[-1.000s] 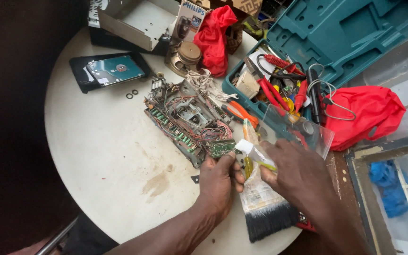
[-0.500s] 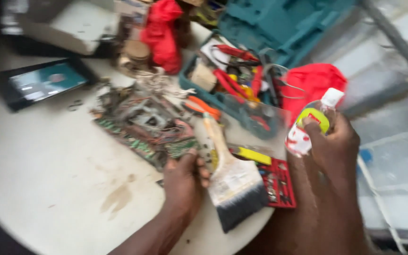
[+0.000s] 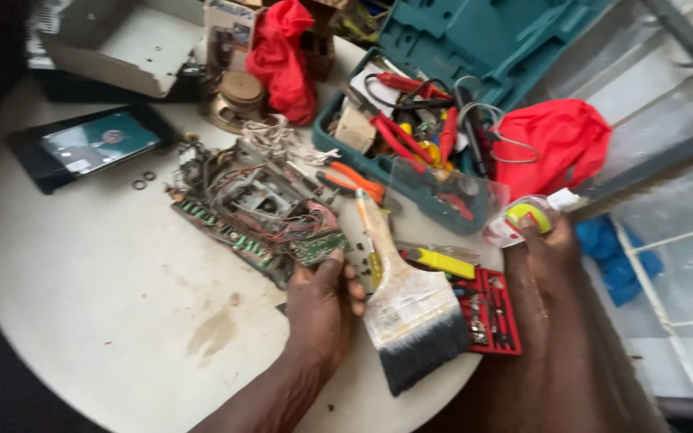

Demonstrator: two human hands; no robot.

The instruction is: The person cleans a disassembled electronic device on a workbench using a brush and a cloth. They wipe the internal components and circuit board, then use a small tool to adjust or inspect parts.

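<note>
My left hand (image 3: 322, 305) rests on the round white table (image 3: 82, 281), its fingers touching the near corner of a wired circuit board assembly (image 3: 254, 210). A wide paintbrush (image 3: 407, 309) with black bristles lies just right of that hand. My right hand (image 3: 551, 252) is shut on a small clear plastic bottle (image 3: 527, 218) with a white cap and a yellow-green label, held out past the table's right edge.
A teal tool case (image 3: 451, 48) full of pliers and cutters sits behind, with a red cloth (image 3: 559, 140) beside it. A red bit set (image 3: 495, 313), a yellow utility knife (image 3: 443, 262), a hard drive (image 3: 94, 144), a speaker (image 3: 238, 96) and a cardboard box (image 3: 134, 48) crowd the table.
My right hand has carried the bottle from beside the left hand over the brush out to the right. The left hand stays at the board's corner. The view has swung right.
</note>
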